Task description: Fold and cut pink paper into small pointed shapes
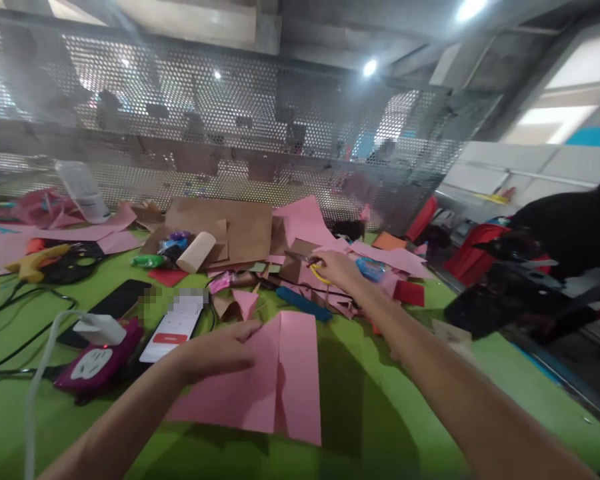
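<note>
Left of the folded pink sheet [250, 380], here's your phone [175, 330], lit, its writing too blurred to read. Your left hand [225, 350] lies open on the sheet, which is creased, its right panel slightly raised, flat on the green tabletop [390, 413]. Beyond it, right, your right hand [337, 270] grasps yellow-handled scissors [320, 275] among paper scraps [345, 303]; behind, a perforated metal screen [245, 120].

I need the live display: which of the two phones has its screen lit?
The phone nearer the left hand, showing a red bar; the other phone, behind the purple socket block, is dark.
</note>
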Motion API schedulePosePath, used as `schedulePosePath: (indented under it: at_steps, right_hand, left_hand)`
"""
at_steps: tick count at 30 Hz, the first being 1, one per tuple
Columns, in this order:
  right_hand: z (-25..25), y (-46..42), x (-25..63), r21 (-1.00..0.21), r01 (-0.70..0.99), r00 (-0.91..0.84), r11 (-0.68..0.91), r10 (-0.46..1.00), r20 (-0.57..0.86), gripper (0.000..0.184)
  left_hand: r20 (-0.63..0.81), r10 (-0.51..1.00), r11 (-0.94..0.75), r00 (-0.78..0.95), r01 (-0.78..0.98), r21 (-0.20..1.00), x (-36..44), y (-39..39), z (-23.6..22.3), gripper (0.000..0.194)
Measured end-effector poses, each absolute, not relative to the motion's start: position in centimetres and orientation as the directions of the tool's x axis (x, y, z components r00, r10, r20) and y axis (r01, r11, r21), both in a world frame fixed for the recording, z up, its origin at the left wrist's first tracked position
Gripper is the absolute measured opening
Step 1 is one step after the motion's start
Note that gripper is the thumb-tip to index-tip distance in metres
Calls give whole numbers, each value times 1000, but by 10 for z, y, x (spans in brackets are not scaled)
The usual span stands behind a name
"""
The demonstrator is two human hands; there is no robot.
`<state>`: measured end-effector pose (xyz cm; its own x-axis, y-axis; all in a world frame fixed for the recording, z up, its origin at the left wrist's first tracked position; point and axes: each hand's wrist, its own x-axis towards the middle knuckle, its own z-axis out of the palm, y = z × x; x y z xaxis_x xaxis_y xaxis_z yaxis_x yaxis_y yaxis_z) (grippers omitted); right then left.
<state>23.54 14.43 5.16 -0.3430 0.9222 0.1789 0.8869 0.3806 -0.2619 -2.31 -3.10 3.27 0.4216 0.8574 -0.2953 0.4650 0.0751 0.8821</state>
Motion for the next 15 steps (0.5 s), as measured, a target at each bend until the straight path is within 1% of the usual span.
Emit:
schedulePosePath:
  at_steps: [2, 3, 5, 9, 10, 11, 13, 15]
  right_hand:
    - [50, 145, 233, -246, 884, -368, 398, 916, 160, 22]
    - [50, 141, 234, -248, 877, -385, 413, 910, 154, 21]
    - [53, 124, 237, -271, 847, -435, 457, 889, 141, 24]
    - [59, 61, 250, -361, 711, -617, 603, 782, 90, 36]
    - [60, 43, 254, -396, 630, -694, 668, 713, 98, 40]
    - [61, 27, 259, -406, 591, -734, 697, 673, 87, 44]
    - [59, 0, 269, -390, 600, -755, 698, 655, 10, 53]
    - [54, -17, 278, -370, 630, -743, 682, 669, -33, 61]
  left_hand:
    - [-252, 846, -104, 470, 608, 787, -18, -28, 34, 59]
    - [-259, 824, -179, 503, 666, 724, -14, -25, 35, 57]
    - [-280, 765, -319, 580, 719, 617, -7, -19, 37, 52]
    - [-312, 705, -387, 637, 714, 583, 7, -8, 41, 49]
    - [-319, 692, -402, 648, 712, 575, 10, -6, 42, 49]
    - [-322, 680, -417, 658, 709, 568, 13, -5, 43, 49]
    - [-307, 665, -457, 681, 696, 554, 19, -3, 43, 47]
    - [-254, 663, -517, 704, 676, 525, 25, -2, 40, 42]
